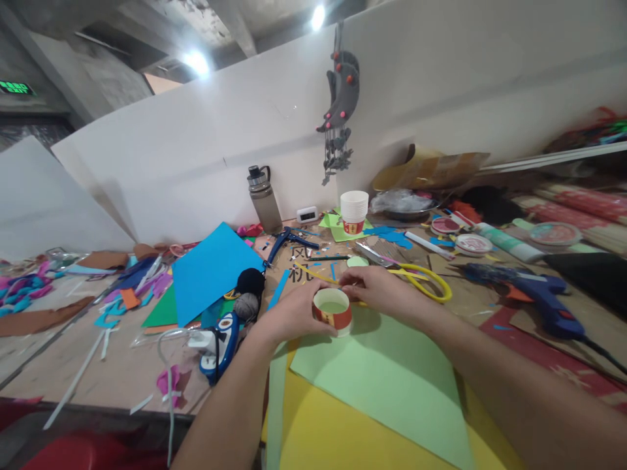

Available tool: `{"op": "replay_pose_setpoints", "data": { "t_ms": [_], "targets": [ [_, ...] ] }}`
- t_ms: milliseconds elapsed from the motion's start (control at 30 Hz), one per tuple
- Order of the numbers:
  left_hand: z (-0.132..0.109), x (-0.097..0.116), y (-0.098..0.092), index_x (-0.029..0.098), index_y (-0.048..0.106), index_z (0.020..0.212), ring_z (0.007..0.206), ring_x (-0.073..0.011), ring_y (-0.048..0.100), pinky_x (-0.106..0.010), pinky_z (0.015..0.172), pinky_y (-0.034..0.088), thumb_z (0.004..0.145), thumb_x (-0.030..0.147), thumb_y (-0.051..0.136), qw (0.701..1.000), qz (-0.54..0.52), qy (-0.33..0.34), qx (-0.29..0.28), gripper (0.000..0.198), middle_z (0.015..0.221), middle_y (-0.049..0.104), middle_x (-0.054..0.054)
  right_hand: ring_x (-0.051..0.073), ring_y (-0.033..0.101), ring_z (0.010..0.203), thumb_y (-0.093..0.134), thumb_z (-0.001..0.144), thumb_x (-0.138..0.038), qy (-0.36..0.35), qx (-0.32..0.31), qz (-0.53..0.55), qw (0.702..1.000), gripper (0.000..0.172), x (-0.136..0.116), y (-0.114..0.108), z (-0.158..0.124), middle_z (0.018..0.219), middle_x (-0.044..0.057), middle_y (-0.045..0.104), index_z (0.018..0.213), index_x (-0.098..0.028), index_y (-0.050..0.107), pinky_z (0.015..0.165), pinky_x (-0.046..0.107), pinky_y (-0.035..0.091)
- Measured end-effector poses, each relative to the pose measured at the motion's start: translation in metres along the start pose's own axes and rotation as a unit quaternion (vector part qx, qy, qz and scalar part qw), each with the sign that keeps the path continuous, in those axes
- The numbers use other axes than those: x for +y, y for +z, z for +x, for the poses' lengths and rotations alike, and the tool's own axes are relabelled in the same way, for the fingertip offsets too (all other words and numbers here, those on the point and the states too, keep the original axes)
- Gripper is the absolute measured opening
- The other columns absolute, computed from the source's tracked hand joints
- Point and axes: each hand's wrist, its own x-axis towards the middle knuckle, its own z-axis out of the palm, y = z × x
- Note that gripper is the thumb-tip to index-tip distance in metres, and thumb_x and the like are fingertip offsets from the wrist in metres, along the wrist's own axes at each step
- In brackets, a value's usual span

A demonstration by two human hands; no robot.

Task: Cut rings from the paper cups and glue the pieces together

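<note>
Cluttered craft table (pixel 122 372), paper scraps all over. Biggest near items: yellow sheet (pixel 323 437) w/ a light-green sheet (pixel 386 385) lying on top, and a blue sheet (pixel 210 271) further left. Blue glue gun (pixel 539 297) lies well to the right, water bottle (pixel 264 199) stands at the back wall, and a stack of paper cups (pixel 353 212) is near it. Yellow-handled scissors (pixel 431 281) lie just behind the right hand (pixel 377 287). Both hands meet at the far edge of the green sheet on a short paper cup (pixel 333 310): red/white band outside, pale green inside, mouth up. Left hand (pixel 289 316) is curled round its left wall, fingers closed on it. Right hand's fingertips are pressed together at the far rim, prob. pinching it, though exact contact is partly hidden. A thin yellow strip (pixel 318 274) lies just behind the cup; can't tell if it touches. Handling, as a judgement: cup is v. light, thin-walled and easily crushed or ovalled, w/ a fairly grippy paper surface. Best taken w/ light pressure on opposite sides of the wall, low near the stiffer base, not by squeezing the open rim.
</note>
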Motion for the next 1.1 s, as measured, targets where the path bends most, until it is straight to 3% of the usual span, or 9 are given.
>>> {"op": "replay_pose_setpoints", "data": {
  "t_ms": [267, 500, 933, 1100],
  "targets": [
    [0.0, 0.005, -0.002, 0.023, 0.06, 0.113, 0.105, -0.0243, 0.06, -0.035, 0.09, 0.046, 0.056, 0.034, 0.083, 1.0, -0.011, -0.006, 0.002, 0.063, 0.116, 0.065, -0.004, 0.019, 0.065, 0.079, 0.055, 0.082, -0.033, -0.007, 0.013, -0.028, 0.999, 0.017, -0.001, -0.001, -0.001, 0.086, 0.002, 0.074, 0.086, -0.021, 0.067, 0.068, 0.029, 0.047],
    [-0.002, 0.015, -0.012, 0.021, 0.059, 0.109, 0.097, -0.021, 0.061, -0.031, 0.085, 0.048, 0.056, 0.03, 0.083, 0.996, -0.052, -0.036, 0.056, 0.059, 0.108, 0.065, -0.002, 0.018, 0.064, 0.078, 0.055, 0.082, -0.028, -0.003, 0.034, -0.044, 0.998, 0.014, -0.002, -0.002, 0.002, 0.084, 0.002, 0.073, 0.083, -0.021, 0.067, 0.07, 0.029, 0.046],
    [0.0, 0.006, -0.004, 0.023, 0.059, 0.117, 0.112, -0.0259, 0.057, -0.036, 0.095, 0.044, 0.06, 0.032, 0.081, 1.0, -0.001, 0.007, -0.011, 0.062, 0.122, 0.063, -0.005, 0.018, 0.062, 0.071, 0.053, 0.081, -0.029, -0.012, 0.049, -0.036, 0.998, 0.017, -0.003, -0.003, 0.001, 0.077, 0.002, 0.071, 0.08, -0.021, 0.067, 0.065, 0.03, 0.045],
    [0.0, 0.005, -0.002, 0.024, 0.058, 0.118, 0.11, -0.0249, 0.057, -0.036, 0.094, 0.044, 0.061, 0.033, 0.08, 1.0, 0.004, 0.009, -0.006, 0.062, 0.118, 0.064, -0.004, 0.018, 0.062, 0.072, 0.054, 0.082, -0.03, -0.012, 0.046, -0.04, 0.998, 0.017, -0.007, -0.004, -0.001, 0.08, 0.002, 0.072, 0.08, -0.02, 0.067, 0.066, 0.03, 0.045]
  ]
}}
